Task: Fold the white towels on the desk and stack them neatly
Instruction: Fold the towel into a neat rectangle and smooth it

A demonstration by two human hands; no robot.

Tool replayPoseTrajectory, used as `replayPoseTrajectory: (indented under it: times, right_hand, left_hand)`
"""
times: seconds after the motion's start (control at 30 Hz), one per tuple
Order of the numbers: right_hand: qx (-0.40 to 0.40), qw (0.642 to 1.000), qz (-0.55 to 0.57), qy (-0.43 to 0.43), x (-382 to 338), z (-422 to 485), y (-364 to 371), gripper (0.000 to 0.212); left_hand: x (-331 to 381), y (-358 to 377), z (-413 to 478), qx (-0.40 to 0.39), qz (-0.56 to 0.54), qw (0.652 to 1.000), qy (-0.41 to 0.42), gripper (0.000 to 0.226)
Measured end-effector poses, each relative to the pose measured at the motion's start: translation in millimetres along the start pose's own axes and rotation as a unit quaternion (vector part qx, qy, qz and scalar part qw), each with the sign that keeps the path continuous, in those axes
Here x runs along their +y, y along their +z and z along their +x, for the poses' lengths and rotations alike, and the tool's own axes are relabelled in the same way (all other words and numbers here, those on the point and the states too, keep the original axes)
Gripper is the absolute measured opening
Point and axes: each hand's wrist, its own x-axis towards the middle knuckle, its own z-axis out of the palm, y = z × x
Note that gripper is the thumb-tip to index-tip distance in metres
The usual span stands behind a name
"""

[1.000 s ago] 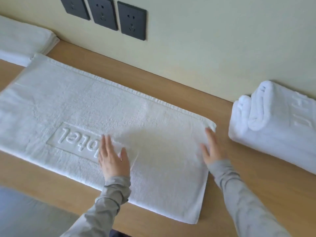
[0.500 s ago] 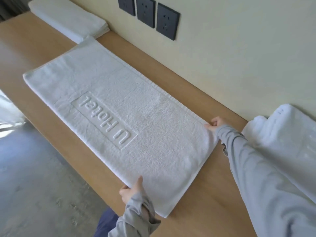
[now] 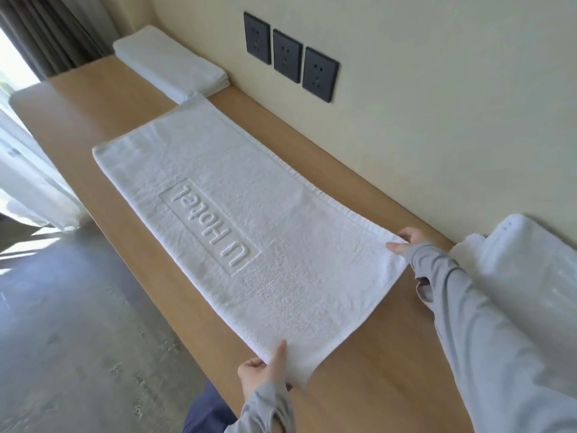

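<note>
A long white towel lies flat and open on the wooden tabletop. It runs from 11 o'clock to 5 o'clock in the view. Its cloth is thick terry with a fine looped surface and a narrow ribbed band along the long edge on the wall side. In the middle, the words "U Hotel" are pressed in relief inside a rectangular frame and read upside down from here.

The left hand, at 6 o'clock, holds the near corner of the towel. Its grip is clamped there, with the thumb on top and the fingers under the edge. The right hand, at 3 o'clock, has its grip closed on the corner nearest the wall. Both arms wear grey sleeves.

At 11 o'clock, a flat stack of folded towels touches the far end of the spread one. At 3 o'clock, a soft rolled towel heap lies against the wall, which carries three dark square sockets.
</note>
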Motion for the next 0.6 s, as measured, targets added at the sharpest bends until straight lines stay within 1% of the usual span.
replayPoseTrajectory:
  times: [0.07,0.1,0.13,0.2,0.27,0.3,0.33,0.4,0.43,0.47,0.5,0.53,0.6]
  right_hand:
    - [0.048,0.999,0.012,-0.011,-3.8,-4.5,-12.9,0.04]
    - [0.075,0.997,0.022,-0.012,-6.1,-5.5,-20.3,0.035]
    - [0.096,0.994,0.047,-0.016,-8.4,-5.9,-27.9,0.029]
    - [0.113,0.985,0.12,-0.054,-14.6,-6.6,-42.1,0.02]
    - [0.104,0.974,0.173,-0.104,-25.1,-10.9,-53.6,0.021]
    - [0.097,0.969,0.196,-0.118,-32.1,-14.4,-56.7,0.021]
    - [0.093,0.962,0.227,-0.123,-39.4,-18.1,-58.0,0.022]
    - [0.1,0.942,0.296,-0.12,-54.9,-24.5,-56.6,0.028]
    - [0.103,0.933,0.326,-0.115,-64.2,-27.1,-55.1,0.029]
    - [0.1,0.922,0.357,-0.111,-74.1,-29.3,-53.8,0.029]
    - [0.092,0.908,0.393,-0.109,-84.7,-30.8,-52.6,0.027]
    - [0.079,0.892,0.433,-0.108,-96.2,-32.0,-51.8,0.026]
    - [0.038,0.856,0.503,-0.112,-119.6,-33.0,-49.3,0.025]
  left_hand:
    - [17.5,-0.6,-13.9,0.006,-0.017,0.999,0.029,0.056]
    - [27.4,-2.7,-21.2,-0.01,-0.02,0.998,0.059,0.063]
    - [36.8,-5.7,-28.1,-0.041,-0.015,0.994,0.097,0.063]
    - [54.7,-11.2,-46.3,-0.132,0.018,0.975,0.175,0.048]
    - [70.8,-17.8,-64.2,-0.232,0.052,0.945,0.226,0.031]
    - [78.2,-21.9,-70.1,-0.267,0.064,0.931,0.239,0.035]
    - [85.1,-26.3,-73.2,-0.293,0.08,0.921,0.245,0.045]
    - [99.9,-34.9,-73.5,-0.325,0.129,0.9,0.26,0.064]
    - [106.7,-39.4,-71.3,-0.337,0.157,0.888,0.272,0.073]
    - [113.2,-44.1,-68.8,-0.338,0.182,0.877,0.288,0.076]
    - [119.7,-47.3,-66.4,-0.331,0.196,0.87,0.307,0.072]
    - [126.4,-49.3,-62.9,-0.314,0.199,0.87,0.323,0.062]
    - [139.0,-50.1,-53.0,-0.273,0.157,0.885,0.343,0.035]
